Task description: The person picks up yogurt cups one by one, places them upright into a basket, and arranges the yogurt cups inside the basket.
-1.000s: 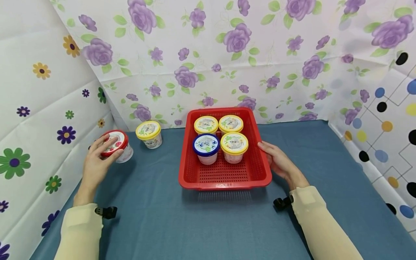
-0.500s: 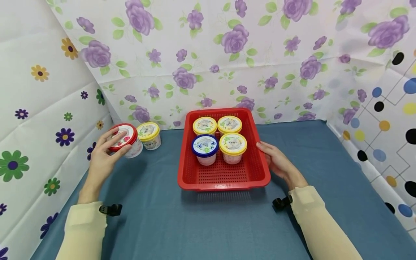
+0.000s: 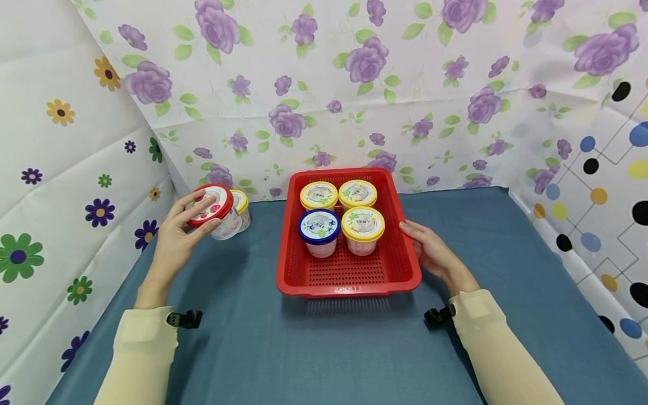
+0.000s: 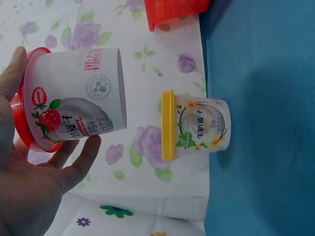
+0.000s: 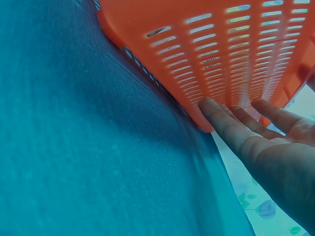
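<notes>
In the head view my left hand (image 3: 174, 239) grips a white cup with a red lid (image 3: 225, 219), thumb and fingers around the lid. Strawberry pictures mark its side in the left wrist view, where it is held above the cloth. Behind it stands a yellow-lidded cup (image 4: 202, 125), partly hidden in the head view. My right hand (image 3: 435, 253) holds the right side of a red plastic basket (image 3: 349, 289); its fingers lie along the slotted outer wall in the right wrist view. Inside stand several yellow-lidded cups (image 3: 363, 225) and a blue-lidded cup (image 3: 320, 228).
A blue cloth (image 3: 324, 354) covers the table. Flowered sheeting (image 3: 324, 84) rises along the back, with more patterned sheeting (image 3: 50, 185) on the left and a dotted sheet (image 3: 597, 225) on the right. The basket's front part is bare, showing its perforated floor.
My left hand has carried the red-lidded cup right and slightly farther back, so it now overlaps the yellow-lidded cup outside the basket. My right hand and the basket stay nearly still.
</notes>
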The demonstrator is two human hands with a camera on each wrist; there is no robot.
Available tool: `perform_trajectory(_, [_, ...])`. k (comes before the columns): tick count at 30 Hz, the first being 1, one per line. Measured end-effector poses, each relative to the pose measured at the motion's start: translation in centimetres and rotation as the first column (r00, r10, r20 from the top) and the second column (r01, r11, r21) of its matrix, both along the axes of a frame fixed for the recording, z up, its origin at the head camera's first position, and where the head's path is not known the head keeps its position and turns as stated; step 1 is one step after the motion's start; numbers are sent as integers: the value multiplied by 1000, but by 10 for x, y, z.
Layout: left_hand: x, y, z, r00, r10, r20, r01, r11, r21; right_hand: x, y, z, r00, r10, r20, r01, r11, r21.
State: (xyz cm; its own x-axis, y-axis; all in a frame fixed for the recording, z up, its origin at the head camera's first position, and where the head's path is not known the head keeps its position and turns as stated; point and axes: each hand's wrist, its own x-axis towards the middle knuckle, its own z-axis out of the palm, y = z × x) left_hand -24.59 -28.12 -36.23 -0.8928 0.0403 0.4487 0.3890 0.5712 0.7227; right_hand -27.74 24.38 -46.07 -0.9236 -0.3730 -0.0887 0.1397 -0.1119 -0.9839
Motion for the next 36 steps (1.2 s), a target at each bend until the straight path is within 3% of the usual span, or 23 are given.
perform_trajectory(11, [-3, 10, 8, 999, -40, 1, 40, 999, 16, 0, 0, 0, 1000, -3, 1, 3, 1000, 0])
perform_trajectory(18, [-6, 23, 20, 993, -114, -13, 114, 993, 39, 0, 0, 0, 1000, -6, 6, 6, 1000, 0])
perform_trajectory(26, [-11, 47, 38, 983, -181, -21, 181, 983, 3, 0, 0, -1, 1000, -1, 4, 1, 1000, 1])
perform_trajectory(32, [-15, 70, 51, 964, -260, -62, 258, 965, -37, 0, 0, 0, 1000, -4, 2, 4, 1000, 4])
perform_trajectory(36, [-19, 82, 55, 956, -291, -41, 288, 956, -64, 0, 0, 0, 1000, -4, 3, 4, 1000, 1])
